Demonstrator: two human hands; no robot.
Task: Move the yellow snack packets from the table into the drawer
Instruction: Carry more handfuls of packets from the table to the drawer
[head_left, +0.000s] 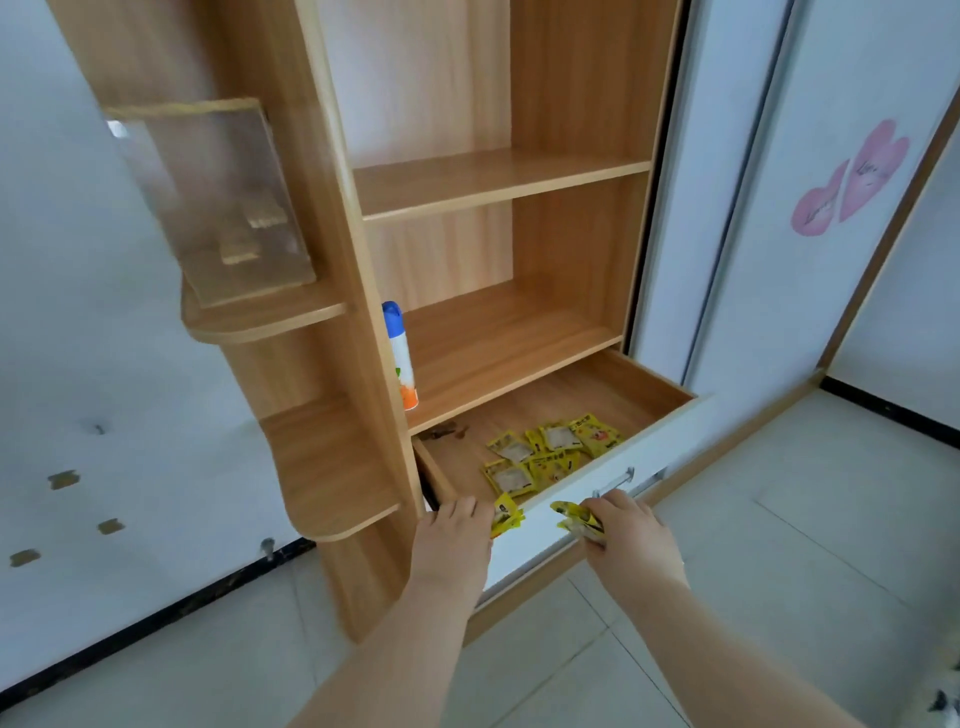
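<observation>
The wooden drawer (639, 395) with a white front stands pulled open at the bottom of the cabinet. Several yellow snack packets (556, 452) lie on its floor near the front. My left hand (454, 540) is at the drawer's front left corner, shut on a yellow packet (506, 514). My right hand (631, 535) is just in front of the drawer's metal handle (615, 480), shut on a bunch of yellow packets (576, 517). The table is not in view.
A spray can (401, 358) stands on the shelf just above the drawer's left end. Curved side shelves (337, 467) jut out to the left, one holding a clear acrylic stand (218, 202). White sliding doors with pink heart stickers (852, 179) are at right. Tiled floor lies below.
</observation>
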